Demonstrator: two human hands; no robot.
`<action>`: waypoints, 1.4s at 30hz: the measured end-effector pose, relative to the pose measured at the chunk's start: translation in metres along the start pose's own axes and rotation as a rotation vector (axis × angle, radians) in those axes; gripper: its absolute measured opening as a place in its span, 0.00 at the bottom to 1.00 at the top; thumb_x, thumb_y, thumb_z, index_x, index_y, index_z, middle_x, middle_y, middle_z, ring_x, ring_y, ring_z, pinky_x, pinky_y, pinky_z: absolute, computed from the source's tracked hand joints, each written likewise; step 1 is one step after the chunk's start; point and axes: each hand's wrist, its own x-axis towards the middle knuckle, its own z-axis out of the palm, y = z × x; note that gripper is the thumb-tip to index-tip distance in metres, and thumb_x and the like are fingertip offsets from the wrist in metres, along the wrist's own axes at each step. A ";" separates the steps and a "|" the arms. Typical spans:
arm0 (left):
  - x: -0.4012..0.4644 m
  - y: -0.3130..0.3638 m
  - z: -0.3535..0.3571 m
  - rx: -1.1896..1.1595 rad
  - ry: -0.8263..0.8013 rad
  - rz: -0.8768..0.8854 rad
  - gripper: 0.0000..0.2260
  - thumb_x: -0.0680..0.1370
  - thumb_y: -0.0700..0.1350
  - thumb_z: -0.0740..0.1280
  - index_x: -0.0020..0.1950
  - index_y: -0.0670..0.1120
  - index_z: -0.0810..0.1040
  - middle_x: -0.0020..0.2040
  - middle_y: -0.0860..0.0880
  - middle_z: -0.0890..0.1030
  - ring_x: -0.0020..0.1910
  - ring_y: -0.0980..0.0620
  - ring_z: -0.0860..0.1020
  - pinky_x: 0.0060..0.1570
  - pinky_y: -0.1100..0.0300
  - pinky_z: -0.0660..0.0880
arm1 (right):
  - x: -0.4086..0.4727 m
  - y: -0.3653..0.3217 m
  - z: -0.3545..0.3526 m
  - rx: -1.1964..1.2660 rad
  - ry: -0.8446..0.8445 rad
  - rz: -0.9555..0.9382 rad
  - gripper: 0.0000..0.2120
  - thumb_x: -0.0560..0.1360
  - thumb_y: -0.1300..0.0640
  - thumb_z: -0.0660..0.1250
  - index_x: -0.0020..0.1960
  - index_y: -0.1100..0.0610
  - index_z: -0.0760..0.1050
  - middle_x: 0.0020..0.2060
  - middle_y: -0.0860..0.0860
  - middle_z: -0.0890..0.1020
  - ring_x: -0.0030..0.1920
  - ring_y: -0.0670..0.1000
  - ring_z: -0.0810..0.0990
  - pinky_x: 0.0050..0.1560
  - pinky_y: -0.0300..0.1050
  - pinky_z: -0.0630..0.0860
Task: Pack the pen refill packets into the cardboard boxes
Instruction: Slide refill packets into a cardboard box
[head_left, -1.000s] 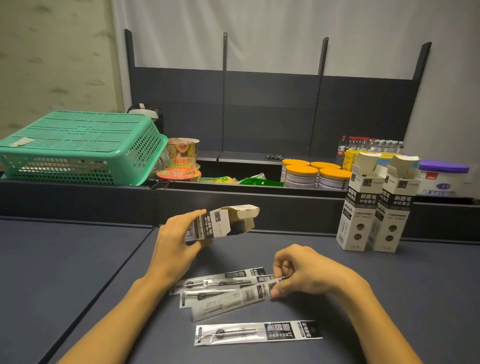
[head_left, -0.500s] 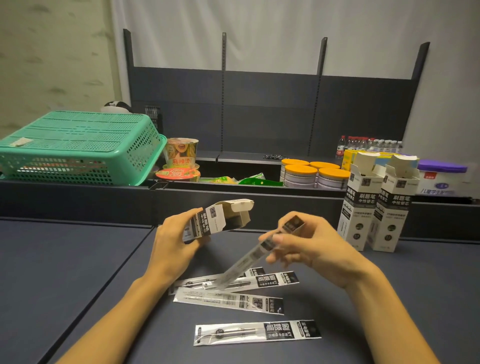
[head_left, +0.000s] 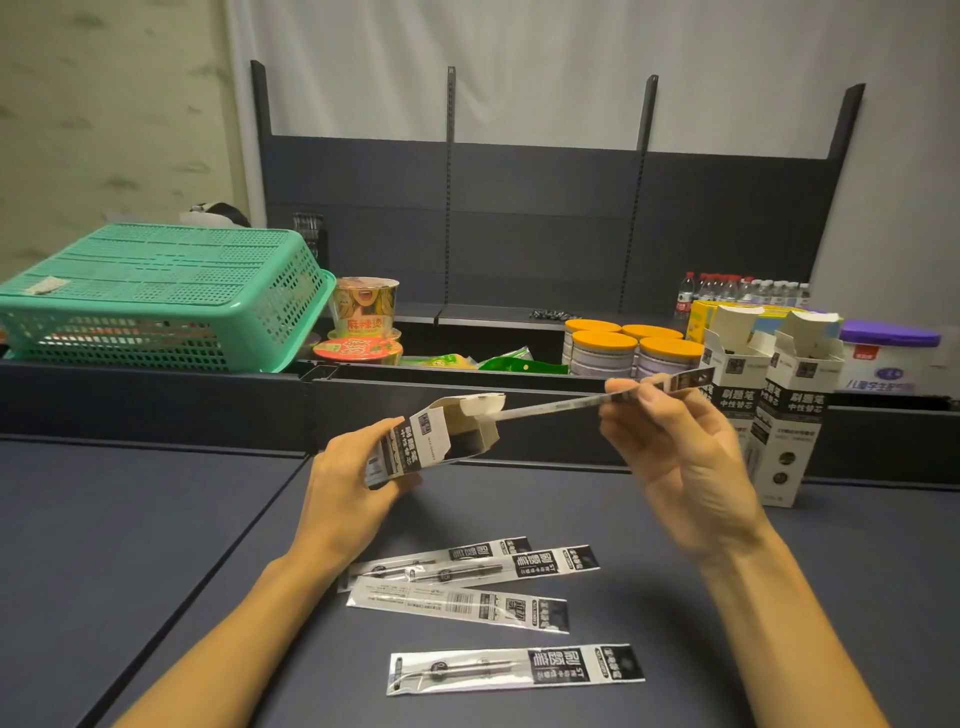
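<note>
Now the left hand (head_left: 353, 493) is gripping a tilted box (head_left: 431, 441) (flap open), while the right hand (head_left: 670, 447) is pinching a refill packet (head_left: 582, 402) whose tip is reaching the box's mouth.

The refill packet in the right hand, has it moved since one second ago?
Yes. The refill packet was lifted off the table, away from the loose packets, and its tip now meets the open cardboard box.

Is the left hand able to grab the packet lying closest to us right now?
Probably not yet: the left hand already holds the open box. Nothing lies over the nearest packet on the table.
</note>
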 end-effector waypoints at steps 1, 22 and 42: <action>0.000 -0.001 0.000 0.002 -0.001 -0.001 0.28 0.68 0.44 0.77 0.66 0.47 0.74 0.59 0.48 0.78 0.56 0.56 0.70 0.50 0.72 0.64 | 0.000 0.001 0.000 -0.013 -0.007 -0.007 0.06 0.71 0.62 0.66 0.42 0.58 0.81 0.44 0.58 0.85 0.41 0.53 0.85 0.43 0.44 0.82; 0.000 -0.009 0.004 0.014 -0.008 0.059 0.28 0.68 0.45 0.77 0.67 0.51 0.73 0.59 0.53 0.77 0.59 0.54 0.72 0.57 0.51 0.72 | -0.007 0.038 0.014 -0.592 -0.145 -0.222 0.05 0.75 0.67 0.68 0.49 0.63 0.81 0.41 0.54 0.86 0.44 0.53 0.86 0.48 0.44 0.82; 0.001 -0.006 0.003 0.017 -0.011 0.075 0.28 0.68 0.43 0.77 0.66 0.48 0.74 0.59 0.49 0.79 0.58 0.52 0.73 0.57 0.55 0.71 | -0.005 0.071 0.008 -1.117 -0.281 -0.811 0.14 0.71 0.64 0.72 0.57 0.57 0.77 0.51 0.50 0.79 0.41 0.46 0.77 0.36 0.36 0.77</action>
